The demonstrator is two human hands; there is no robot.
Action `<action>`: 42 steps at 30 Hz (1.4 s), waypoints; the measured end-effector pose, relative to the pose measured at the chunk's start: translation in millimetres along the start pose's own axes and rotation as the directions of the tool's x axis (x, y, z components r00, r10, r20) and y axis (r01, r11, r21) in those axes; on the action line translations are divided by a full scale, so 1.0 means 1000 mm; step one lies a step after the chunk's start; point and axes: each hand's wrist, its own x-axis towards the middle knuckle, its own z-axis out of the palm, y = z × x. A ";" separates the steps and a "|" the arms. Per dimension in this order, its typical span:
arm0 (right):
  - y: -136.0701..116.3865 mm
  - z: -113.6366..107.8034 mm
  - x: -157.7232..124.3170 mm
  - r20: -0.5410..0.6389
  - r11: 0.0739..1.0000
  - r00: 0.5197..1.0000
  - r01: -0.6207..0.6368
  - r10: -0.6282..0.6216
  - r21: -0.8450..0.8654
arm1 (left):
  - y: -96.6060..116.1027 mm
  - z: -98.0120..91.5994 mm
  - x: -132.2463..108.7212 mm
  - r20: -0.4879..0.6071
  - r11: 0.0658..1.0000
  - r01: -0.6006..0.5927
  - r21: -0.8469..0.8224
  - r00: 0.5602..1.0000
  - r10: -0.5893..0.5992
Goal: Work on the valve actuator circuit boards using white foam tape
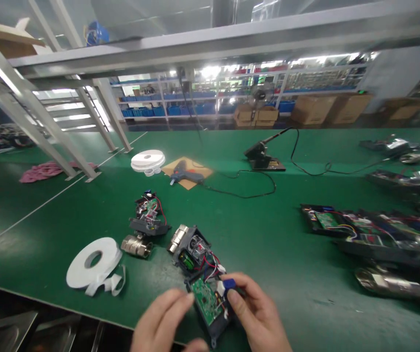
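- Here, right hand (pixel 257 313) pinches a small blue part (pixel 229 283) between thumb and fingertips, directly over the green circuit board (pixel 205 299).
- Left hand (pixel 164 318) grips the open black housing (pixel 200 278) at its left edge, fingers closed on it, apparently to steady it.
- Housing lies flat on the green bench (pixel 268 230), near the front edge; wires exposed upward.
- Second valve unit (pixel 145 222) just behind-left; white tape roll (pixel 94 266) further left, apart.
- Bare mat to the right, up to the row of units (pixel 371 234); glue gun (pixel 186 175) well behind.
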 end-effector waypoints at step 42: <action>-0.017 -0.037 0.013 0.759 0.518 0.635 0.703 -0.146 -0.488 | 0.039 0.029 0.001 0.067 0.941 -0.055 -0.334 0.994 0.082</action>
